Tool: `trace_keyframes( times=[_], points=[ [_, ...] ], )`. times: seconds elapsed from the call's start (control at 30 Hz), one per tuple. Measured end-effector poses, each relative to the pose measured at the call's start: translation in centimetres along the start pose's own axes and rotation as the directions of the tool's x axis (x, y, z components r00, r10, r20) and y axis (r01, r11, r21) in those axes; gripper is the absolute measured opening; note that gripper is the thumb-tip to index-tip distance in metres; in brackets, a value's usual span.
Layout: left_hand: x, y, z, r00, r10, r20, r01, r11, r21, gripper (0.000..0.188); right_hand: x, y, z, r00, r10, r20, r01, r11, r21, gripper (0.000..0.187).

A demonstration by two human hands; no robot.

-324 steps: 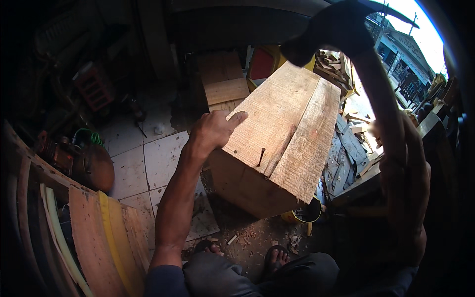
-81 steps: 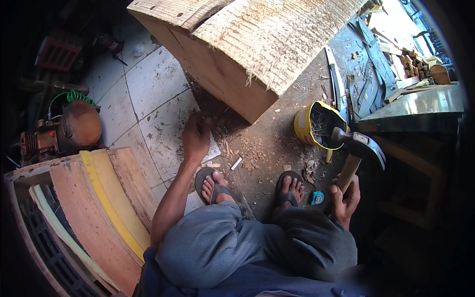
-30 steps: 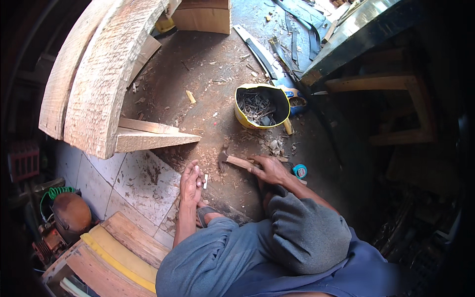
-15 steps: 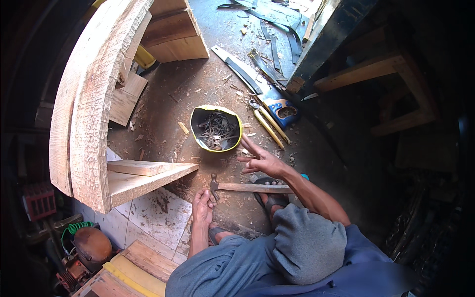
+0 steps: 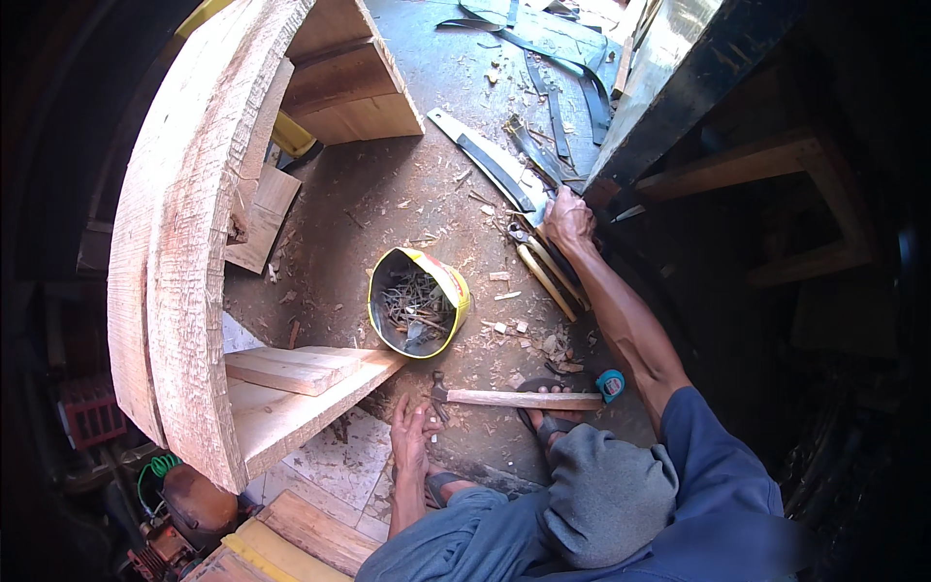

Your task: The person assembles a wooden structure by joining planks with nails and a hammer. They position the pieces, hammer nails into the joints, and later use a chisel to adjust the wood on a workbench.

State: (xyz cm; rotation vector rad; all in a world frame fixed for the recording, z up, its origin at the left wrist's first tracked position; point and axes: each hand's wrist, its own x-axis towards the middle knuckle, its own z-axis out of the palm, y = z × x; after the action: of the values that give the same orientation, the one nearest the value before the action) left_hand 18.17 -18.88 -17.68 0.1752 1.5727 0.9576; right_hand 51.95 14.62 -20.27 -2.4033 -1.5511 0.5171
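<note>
My right hand [image 5: 569,221] is stretched forward and closed over the handle end of a handsaw [image 5: 485,160], hiding the grip. Beside that wrist lie pincers [image 5: 549,276] with yellowish handles. My left hand [image 5: 411,435] hangs low near my foot, its fingers loosely bent and apart, with nothing plainly held in them. Just beyond its fingertips is the head of a claw hammer [image 5: 524,398], whose wooden handle runs right across my sandalled foot. A yellow-rimmed bag-like container [image 5: 460,291] full of nails stands open in front of me.
A large rough-plank wooden frame [image 5: 189,252] rises at the left, with a lower board [image 5: 320,403] jutting toward the container. A teal tape measure [image 5: 610,385] sits at the hammer handle's end. Black strips [image 5: 553,102] and wood chips litter the floor. A dark panel [image 5: 679,97] stands far right.
My right hand has gone from beside the nail container forward to the handsaw. The container has shifted slightly nearer and turned. My left hand stays by the hammer head, and the view has shifted.
</note>
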Motion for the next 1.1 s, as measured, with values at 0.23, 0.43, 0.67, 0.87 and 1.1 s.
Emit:
trace_keyframes(
  times=[0.23, 0.43, 0.67, 0.87, 1.1],
  points=[
    [1.4, -0.6, -1.0, 0.997, 0.071, -0.029, -0.062, 0.965, 0.256, 0.044, -1.0, 1.2, 1.3, 0.996, -0.095, 0.005, 0.094, 0.995, 0.010, 0.024],
    [0.1, 1.3, 0.5, 0.979, 0.191, 0.065, -0.201, 0.901, 0.384, 0.033, -3.4, 1.1, -1.4, 0.997, -0.078, -0.018, 0.080, 0.982, 0.173, 0.027],
    [-0.4, 0.8, 0.9, 0.977, 0.147, 0.157, -0.199, 0.895, 0.399, 0.028, 0.2, 1.2, 1.8, 0.999, -0.041, 0.011, 0.041, 0.999, 0.001, 0.034],
    [-1.4, 1.4, 1.5, 0.963, 0.190, 0.194, -0.262, 0.838, 0.479, 0.026, -6.5, 1.2, 0.5, 0.996, -0.051, -0.070, 0.066, 0.972, 0.227, 0.029],
    [-1.4, 1.1, 3.4, 0.937, 0.187, 0.295, -0.318, 0.807, 0.499, 0.024, -20.3, 3.5, 1.8, 0.925, -0.183, 0.334, 0.072, 0.945, 0.319, 0.030]
  ],
)
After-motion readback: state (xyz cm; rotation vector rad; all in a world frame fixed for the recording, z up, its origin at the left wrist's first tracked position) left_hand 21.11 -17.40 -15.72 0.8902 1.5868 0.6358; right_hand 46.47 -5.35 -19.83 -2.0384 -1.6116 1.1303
